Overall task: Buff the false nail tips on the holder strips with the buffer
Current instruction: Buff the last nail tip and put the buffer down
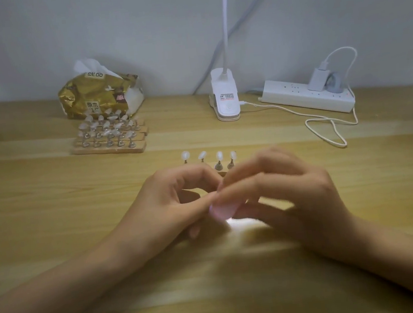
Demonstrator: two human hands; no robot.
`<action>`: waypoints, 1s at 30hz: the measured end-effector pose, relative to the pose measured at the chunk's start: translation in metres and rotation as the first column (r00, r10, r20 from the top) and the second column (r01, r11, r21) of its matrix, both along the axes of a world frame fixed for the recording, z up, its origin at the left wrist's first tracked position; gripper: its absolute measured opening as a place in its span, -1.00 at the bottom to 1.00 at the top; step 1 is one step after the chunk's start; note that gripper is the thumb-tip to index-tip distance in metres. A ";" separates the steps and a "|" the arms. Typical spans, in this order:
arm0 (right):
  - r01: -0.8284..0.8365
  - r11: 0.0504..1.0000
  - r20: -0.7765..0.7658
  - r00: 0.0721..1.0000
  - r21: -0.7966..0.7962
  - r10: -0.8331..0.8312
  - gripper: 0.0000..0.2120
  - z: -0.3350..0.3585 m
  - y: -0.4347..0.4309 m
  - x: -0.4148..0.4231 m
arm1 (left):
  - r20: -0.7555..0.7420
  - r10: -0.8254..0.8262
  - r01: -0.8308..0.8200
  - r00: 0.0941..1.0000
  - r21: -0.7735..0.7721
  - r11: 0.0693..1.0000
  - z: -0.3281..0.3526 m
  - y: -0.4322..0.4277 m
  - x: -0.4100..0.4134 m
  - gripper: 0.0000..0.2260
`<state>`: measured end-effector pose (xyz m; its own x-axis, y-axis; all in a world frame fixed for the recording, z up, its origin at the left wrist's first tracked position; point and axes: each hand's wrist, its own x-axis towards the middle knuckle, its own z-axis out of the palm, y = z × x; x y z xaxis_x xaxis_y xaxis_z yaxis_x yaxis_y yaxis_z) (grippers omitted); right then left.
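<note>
A wooden holder strip (222,173) lies at mid-table with several pale false nail tips (202,154) standing on metal stems. Just in front of it my two hands meet. My left hand (175,204) has its thumb and forefinger curled together, pinching a small nail tip that the fingers mostly hide. My right hand (283,193) is blurred with motion and grips a pale pink buffer (222,213), whose end lies against the left fingertips.
Several more holder strips with nail tips (109,138) are stacked at the back left, in front of a gold tissue pack (100,95). A white clip lamp (225,96), a power strip (307,95) and a looping white cable (327,131) occupy the back right.
</note>
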<state>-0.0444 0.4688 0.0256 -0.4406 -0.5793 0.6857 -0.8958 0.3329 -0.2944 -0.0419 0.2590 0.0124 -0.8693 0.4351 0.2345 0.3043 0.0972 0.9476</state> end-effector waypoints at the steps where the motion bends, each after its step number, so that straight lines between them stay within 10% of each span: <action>1: -0.038 0.999 -0.030 0.999 0.021 0.039 -0.88 -0.001 -0.001 0.002 | 0.004 -0.003 0.003 1.000 0.006 1.000 0.000 0.000 0.000 -0.96; 15: 0.024 0.990 0.110 0.994 -0.138 -0.008 -0.90 0.008 0.007 -0.004 | 0.062 0.073 -0.075 0.995 0.035 0.997 0.003 0.001 0.000 -0.95; 30: -0.037 0.948 -0.178 0.979 0.317 0.097 -0.87 -0.004 0.006 -0.002 | 0.066 0.116 -0.120 0.991 0.055 0.991 0.008 0.003 0.003 -0.91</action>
